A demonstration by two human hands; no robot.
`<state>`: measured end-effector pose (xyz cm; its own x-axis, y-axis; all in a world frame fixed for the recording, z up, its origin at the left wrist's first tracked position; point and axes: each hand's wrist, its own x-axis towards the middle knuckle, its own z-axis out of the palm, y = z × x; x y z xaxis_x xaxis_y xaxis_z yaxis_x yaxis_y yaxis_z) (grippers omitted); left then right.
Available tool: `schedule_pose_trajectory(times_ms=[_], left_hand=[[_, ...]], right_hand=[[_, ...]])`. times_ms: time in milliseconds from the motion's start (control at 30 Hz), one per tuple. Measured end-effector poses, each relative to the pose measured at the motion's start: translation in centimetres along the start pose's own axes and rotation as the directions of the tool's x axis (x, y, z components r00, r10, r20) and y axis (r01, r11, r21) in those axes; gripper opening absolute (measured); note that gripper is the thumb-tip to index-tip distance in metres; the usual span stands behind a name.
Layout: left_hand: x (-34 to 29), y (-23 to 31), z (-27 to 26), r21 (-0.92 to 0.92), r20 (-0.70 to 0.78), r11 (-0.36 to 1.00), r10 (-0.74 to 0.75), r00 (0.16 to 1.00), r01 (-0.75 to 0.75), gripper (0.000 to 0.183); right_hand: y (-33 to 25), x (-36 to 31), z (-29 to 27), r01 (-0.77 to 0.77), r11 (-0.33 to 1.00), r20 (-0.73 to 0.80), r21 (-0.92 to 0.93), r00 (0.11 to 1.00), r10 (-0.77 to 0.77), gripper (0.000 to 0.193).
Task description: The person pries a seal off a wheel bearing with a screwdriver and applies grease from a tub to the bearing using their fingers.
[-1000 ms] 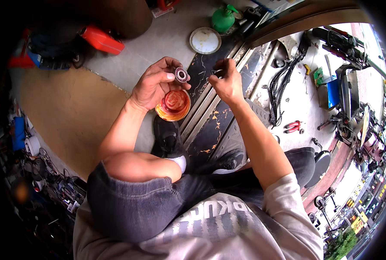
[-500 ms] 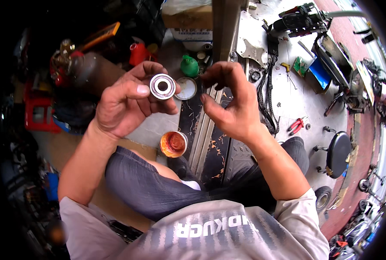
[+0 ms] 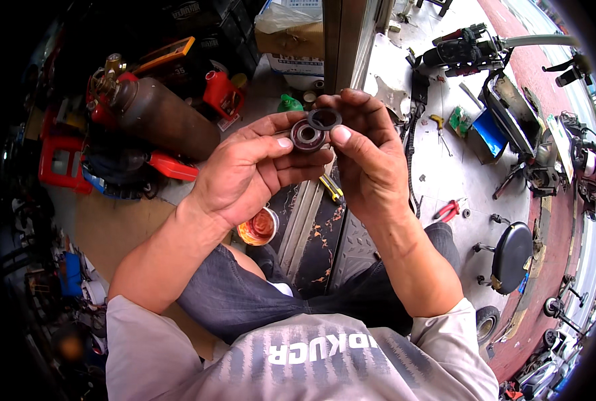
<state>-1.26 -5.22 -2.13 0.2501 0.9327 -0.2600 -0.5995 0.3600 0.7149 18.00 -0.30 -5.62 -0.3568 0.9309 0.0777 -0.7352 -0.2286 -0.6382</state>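
Between the thumb and fingers of my left hand [image 3: 241,164] is a small round ball bearing [image 3: 300,138], its ringed face turned up. My right hand [image 3: 377,157] pinches a thin black ring seal [image 3: 313,121] by its edge. The seal sits at the bearing's upper right and overlaps its rim; whether the two touch is hard to tell. Both hands are close together in front of me, above my knees. Below my left wrist stands an open tin [image 3: 258,228] with orange-red grease inside.
A yellow utility knife [image 3: 333,190] lies by the metal door track. At left are a brown gas cylinder [image 3: 161,113] and a red jug [image 3: 223,95]. To the right are red-handled pliers [image 3: 449,211], a black stool [image 3: 516,257] and scooter parts.
My left hand has moved right with the bearing, and my right hand has come up against it. The black seal now shows in my right fingers. The bearing's face looks darker and tilted.
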Motion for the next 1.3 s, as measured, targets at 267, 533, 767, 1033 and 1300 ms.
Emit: schedule_pose_trajectory(times_ms=[267,533,767,1033,1300], left_hand=[[1.4,0.1,0.6,-0.052,0.015,0.999,-0.011,1.000,0.012,0.040],[1.6,-0.2,0.7,0.063,-0.043,0.998,0.028,0.999,-0.025,0.039],[1.2,0.0,0.8,0.055,-0.051,0.997,0.060,0.997,-0.057,0.035],[1.6,-0.3,0.4,0.205,-0.096,0.974,0.119,0.988,-0.097,0.033],[1.9,-1.1,0.7,0.333,-0.097,0.937,0.144,0.985,-0.104,0.032]], right_hand=[[0.6,-0.6,-0.5,0.081,0.978,0.044,-0.194,0.996,-0.073,0.051],[1.5,-0.2,-1.5,0.157,0.933,0.082,-0.324,0.987,-0.137,0.054],[1.7,-0.3,-1.3,0.165,0.900,0.082,-0.403,0.986,-0.145,0.053],[1.1,-0.4,-0.6,0.156,0.917,0.032,-0.368,0.987,-0.155,0.049],[0.2,0.2,-1.5,0.052,0.818,-0.091,-0.573,0.988,-0.127,0.041]])
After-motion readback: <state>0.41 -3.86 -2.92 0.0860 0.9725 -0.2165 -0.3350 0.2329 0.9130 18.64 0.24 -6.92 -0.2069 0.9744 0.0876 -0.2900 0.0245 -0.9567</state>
